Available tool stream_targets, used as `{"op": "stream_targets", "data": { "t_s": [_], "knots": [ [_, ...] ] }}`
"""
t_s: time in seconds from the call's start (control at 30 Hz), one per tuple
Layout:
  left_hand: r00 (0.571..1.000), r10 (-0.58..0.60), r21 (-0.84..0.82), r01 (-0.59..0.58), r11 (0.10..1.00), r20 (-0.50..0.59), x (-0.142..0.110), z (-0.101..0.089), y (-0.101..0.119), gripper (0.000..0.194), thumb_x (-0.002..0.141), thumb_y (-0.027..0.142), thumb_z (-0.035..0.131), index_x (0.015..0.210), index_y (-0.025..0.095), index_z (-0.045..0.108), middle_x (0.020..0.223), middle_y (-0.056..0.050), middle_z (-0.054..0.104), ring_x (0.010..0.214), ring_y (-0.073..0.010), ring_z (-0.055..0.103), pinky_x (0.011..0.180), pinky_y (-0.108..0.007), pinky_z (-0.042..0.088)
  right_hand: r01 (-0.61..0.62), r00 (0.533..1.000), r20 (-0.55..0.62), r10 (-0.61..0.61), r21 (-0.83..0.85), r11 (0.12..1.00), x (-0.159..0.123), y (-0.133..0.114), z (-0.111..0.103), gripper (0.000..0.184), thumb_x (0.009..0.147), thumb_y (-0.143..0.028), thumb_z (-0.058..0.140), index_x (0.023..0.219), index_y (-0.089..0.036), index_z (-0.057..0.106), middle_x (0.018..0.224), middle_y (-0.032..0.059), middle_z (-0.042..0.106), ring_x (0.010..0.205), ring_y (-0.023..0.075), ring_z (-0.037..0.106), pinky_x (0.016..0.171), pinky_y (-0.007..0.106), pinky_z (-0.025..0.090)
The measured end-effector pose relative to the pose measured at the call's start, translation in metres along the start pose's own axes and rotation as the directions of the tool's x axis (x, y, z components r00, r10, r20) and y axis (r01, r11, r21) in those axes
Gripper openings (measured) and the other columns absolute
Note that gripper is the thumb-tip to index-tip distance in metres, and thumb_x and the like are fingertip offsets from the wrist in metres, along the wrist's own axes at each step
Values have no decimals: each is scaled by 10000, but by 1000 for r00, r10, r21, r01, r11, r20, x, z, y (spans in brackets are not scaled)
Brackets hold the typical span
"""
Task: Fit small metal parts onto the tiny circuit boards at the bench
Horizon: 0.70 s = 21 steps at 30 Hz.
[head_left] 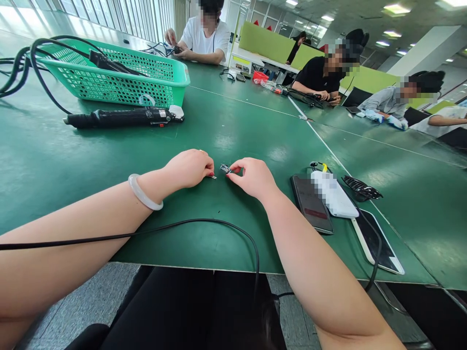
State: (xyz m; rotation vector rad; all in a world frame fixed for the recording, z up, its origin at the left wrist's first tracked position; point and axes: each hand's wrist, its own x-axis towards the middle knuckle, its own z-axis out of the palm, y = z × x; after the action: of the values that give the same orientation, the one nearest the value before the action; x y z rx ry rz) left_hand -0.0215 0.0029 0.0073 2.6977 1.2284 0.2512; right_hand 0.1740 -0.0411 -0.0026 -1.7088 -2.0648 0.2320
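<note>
My left hand [193,168] is closed in a pinch low over the green table, a white bangle on its wrist. A thin silvery piece [212,177], like a small pin or screw, sticks out from its fingertips. Just to the right, my right hand [253,176] pinches a small dark part [225,168] with pale markings between thumb and index finger. What kind of part it is, I cannot make out. The two hands are close together, and the pieces they hold are apart.
A green basket [175,92] with black cables stands at the back left, a black electric screwdriver [124,118] before it. To the right lie a dark phone [310,201], a white device [333,194] and another phone [375,238]. A black cable [204,221] crosses the near table; several people sit beyond.
</note>
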Motion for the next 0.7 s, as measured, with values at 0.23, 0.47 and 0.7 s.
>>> {"op": "stream_targets", "data": {
  "t_s": [0.23, 0.47, 0.7],
  "knots": [
    [999, -22, 6, 23, 1000, -42, 1, 4, 2, 285, 836, 347, 423, 824, 177, 652, 931, -90, 633, 821, -225, 567, 719, -321, 399, -6, 1000, 1, 6, 14, 1000, 0, -2, 0, 162, 755, -336, 607, 816, -226, 710, 850, 16, 679, 711, 143, 551, 554, 266, 363],
    [999, -25, -24, 24, 999, -27, -1, -3, -4, 232, 788, 362, 519, 865, 228, 692, 946, -50, 634, 816, -204, 557, 692, -297, 387, -9, 1000, 4, 9, -2, 1000, 0, -1, -2, 160, 761, -341, 613, 825, -228, 707, 858, 13, 679, 721, 139, 552, 559, 267, 367],
    [998, 62, 67, -60, 996, -22, 2, 0, -2, 216, 817, 286, 475, 808, 224, 682, 877, -30, 633, 835, -178, 566, 693, -270, 399, -4, 1000, 23, 4, -30, 1000, 0, -1, 0, 157, 768, -339, 616, 838, -228, 703, 874, 9, 680, 740, 139, 566, 559, 257, 374]
  ]
}}
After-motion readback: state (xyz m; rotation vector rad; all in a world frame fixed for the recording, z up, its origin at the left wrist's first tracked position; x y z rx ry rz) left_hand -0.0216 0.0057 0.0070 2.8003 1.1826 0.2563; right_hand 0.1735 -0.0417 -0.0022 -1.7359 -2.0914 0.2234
